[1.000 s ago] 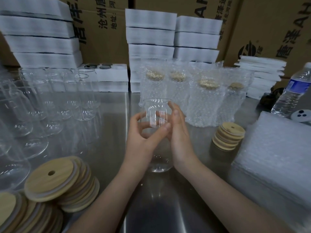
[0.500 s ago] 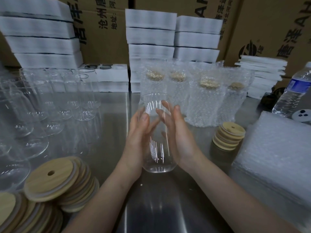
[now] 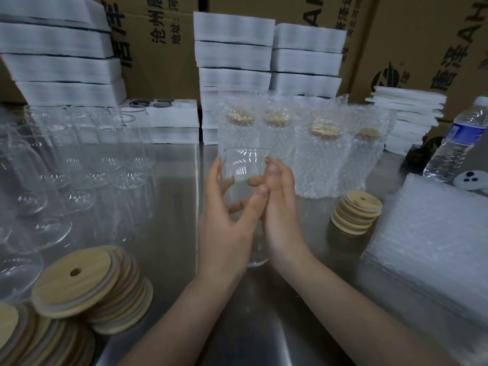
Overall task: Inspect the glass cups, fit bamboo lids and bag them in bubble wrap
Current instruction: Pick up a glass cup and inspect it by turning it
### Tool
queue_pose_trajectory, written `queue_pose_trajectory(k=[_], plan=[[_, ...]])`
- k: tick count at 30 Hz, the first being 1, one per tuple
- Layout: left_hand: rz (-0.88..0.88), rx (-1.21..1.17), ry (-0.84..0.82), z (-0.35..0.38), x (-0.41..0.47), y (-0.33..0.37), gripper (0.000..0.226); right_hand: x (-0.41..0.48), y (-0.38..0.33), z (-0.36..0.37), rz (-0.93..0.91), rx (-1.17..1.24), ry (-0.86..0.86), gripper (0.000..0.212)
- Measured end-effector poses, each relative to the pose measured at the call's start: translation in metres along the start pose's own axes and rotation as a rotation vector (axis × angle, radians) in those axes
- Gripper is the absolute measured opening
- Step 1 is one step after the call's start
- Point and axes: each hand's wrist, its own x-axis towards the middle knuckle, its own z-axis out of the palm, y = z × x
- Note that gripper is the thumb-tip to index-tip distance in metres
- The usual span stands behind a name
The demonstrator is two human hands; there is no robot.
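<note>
A clear glass cup (image 3: 244,165) stands upright over the steel table (image 3: 174,207), held between both hands. My left hand (image 3: 227,228) wraps its left side, thumb across the front. My right hand (image 3: 280,207) holds its right side, fingers around the back. Bamboo lids with straw holes lie in heaps at the near left (image 3: 87,286) and in a small stack (image 3: 356,211) at the right. A pile of bubble wrap bags (image 3: 433,239) lies at the right. Several bagged, lidded cups (image 3: 319,154) stand behind the hands.
Several bare glass cups (image 3: 79,159) crowd the left of the table. White foam trays (image 3: 235,54) are stacked at the back against cardboard boxes (image 3: 412,43). A water bottle (image 3: 456,143) stands at the far right.
The cup has been turned between the hands. My left thumb now crosses the cup's front and my right fingers have shifted on its side.
</note>
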Motion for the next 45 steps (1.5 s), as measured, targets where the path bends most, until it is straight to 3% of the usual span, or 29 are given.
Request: queue_pose_trajectory(k=[3,9,13,18,23,26,31,36,41,45], plan=[[-0.014,0.005,0.033,-0.004,0.002,-0.001,0.084,0.003,-0.001,-0.001,0.005,0.025,0.021,0.027],[-0.104,-0.057,-0.005,-0.004,0.003,-0.002,0.082,0.009,-0.005,-0.009,0.185,0.07,0.028,0.045],[-0.244,-0.26,-0.031,-0.007,0.009,0.003,0.071,0.012,-0.006,-0.012,0.291,0.194,0.044,0.042],[-0.371,-0.364,-0.021,-0.005,0.015,-0.002,0.047,0.013,0.0,-0.015,0.373,0.329,-0.069,0.042],[-0.404,-0.3,-0.021,-0.019,0.024,-0.008,0.05,0.011,0.003,-0.008,0.353,0.402,-0.233,0.054],[-0.439,-0.353,-0.008,-0.02,0.025,-0.007,0.047,0.009,0.004,-0.006,0.363,0.376,-0.228,0.06],[-0.294,-0.296,-0.062,-0.01,0.019,-0.002,0.05,0.011,0.005,-0.006,0.315,0.264,-0.102,0.049],[-0.186,-0.173,-0.046,-0.004,0.011,-0.002,0.065,0.005,0.005,0.002,0.106,0.055,0.021,0.035],[-0.084,-0.069,0.012,-0.007,0.007,-0.002,0.08,-0.001,0.006,0.006,0.042,0.052,-0.009,0.06],[-0.069,-0.011,0.051,-0.008,0.007,0.0,0.07,-0.001,0.003,0.006,0.057,0.1,-0.052,0.034]])
